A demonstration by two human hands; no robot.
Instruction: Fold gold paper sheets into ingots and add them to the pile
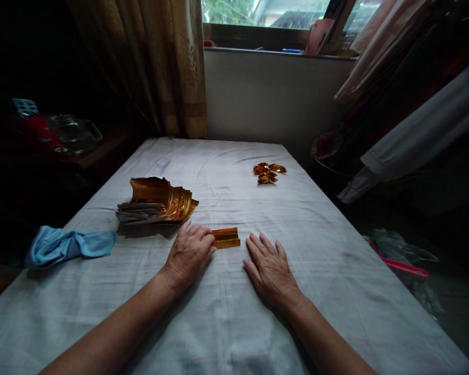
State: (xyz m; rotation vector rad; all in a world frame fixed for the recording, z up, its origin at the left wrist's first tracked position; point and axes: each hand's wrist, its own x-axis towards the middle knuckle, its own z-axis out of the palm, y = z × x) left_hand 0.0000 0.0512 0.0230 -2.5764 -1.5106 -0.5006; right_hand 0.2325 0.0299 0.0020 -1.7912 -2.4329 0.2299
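A narrow strip of folded gold foil paper [226,238] lies in front of me, with a crease along its length. My left hand [191,253] is closed over its left end, fingers bent and thumb against the near edge. To the right of the strip, my right hand [270,268] rests flat on the sheet, fingers stretched out and holding nothing. It is apart from the paper. Just beyond my left hand sits a fanned, curled stack of gold foil paper [156,200]. Farther off to the right are several small folded gold paper pieces [266,178].
A pale sheet [219,312] covers the surface under my hands. A blue cloth [72,247] lies at its left edge. Beyond are a curtain [172,67] and a window ledge with a pink cup [318,36]. Clothes [426,120] hang at the right; a glass jug [72,133] stands left.
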